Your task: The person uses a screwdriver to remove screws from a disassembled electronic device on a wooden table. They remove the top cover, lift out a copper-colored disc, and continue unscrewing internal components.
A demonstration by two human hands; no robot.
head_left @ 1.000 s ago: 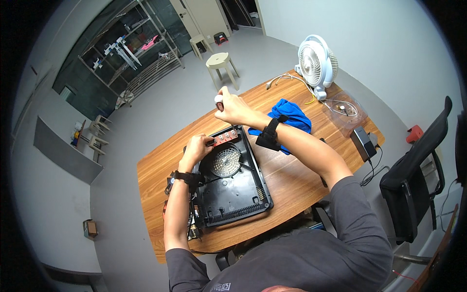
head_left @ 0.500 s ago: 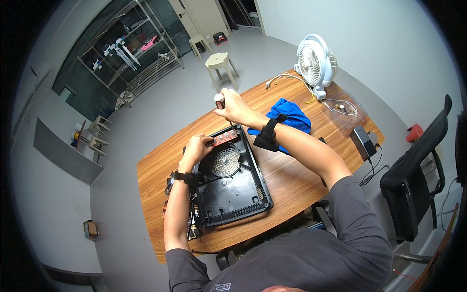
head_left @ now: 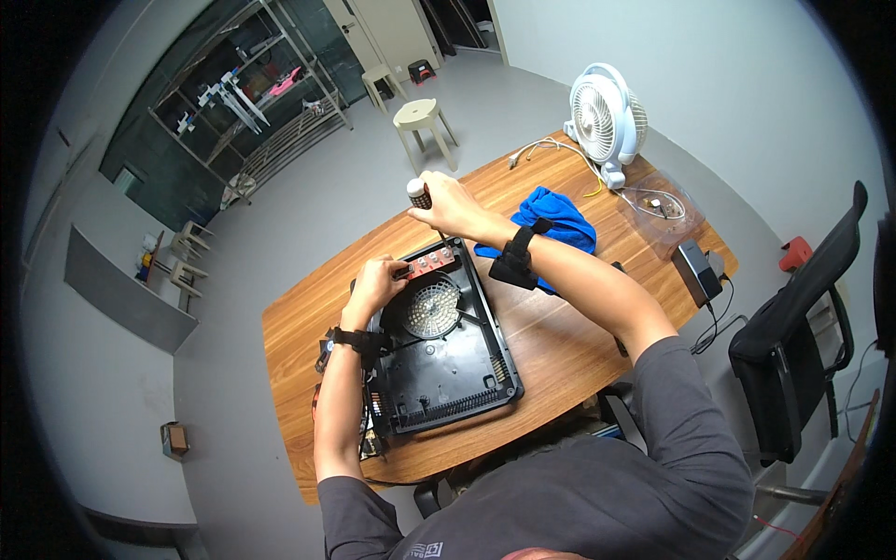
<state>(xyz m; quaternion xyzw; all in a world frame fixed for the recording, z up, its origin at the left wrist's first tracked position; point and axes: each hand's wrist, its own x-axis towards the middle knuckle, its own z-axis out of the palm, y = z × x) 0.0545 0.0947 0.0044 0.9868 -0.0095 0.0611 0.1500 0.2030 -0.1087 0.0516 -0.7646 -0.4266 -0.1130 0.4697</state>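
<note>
A black plastic appliance housing (head_left: 448, 369) lies open on the table, with a round vent grille (head_left: 433, 310) in its floor. Along its far edge sits a narrow reddish circuit board (head_left: 430, 263) with several small round parts on it. My left hand (head_left: 374, 287) is closed at the board's left end, fingertips pressed on it. My right hand (head_left: 453, 207) is wrapped round the handle of a screwdriver (head_left: 420, 193). The screwdriver stands nearly upright, its shaft reaching down to the board's right end. The exact contact of its tip is too small to tell.
A blue cloth (head_left: 556, 222) lies right of the housing, beneath my right forearm. Beyond it are a white fan (head_left: 607, 121), a clear plastic tray (head_left: 665, 219) and a black power adapter (head_left: 698, 273). Cables and small parts (head_left: 371, 439) crowd the housing's left side.
My right hand and the top of the screwdriver handle have shifted very slightly left. The left hand and housing look unmoved.
</note>
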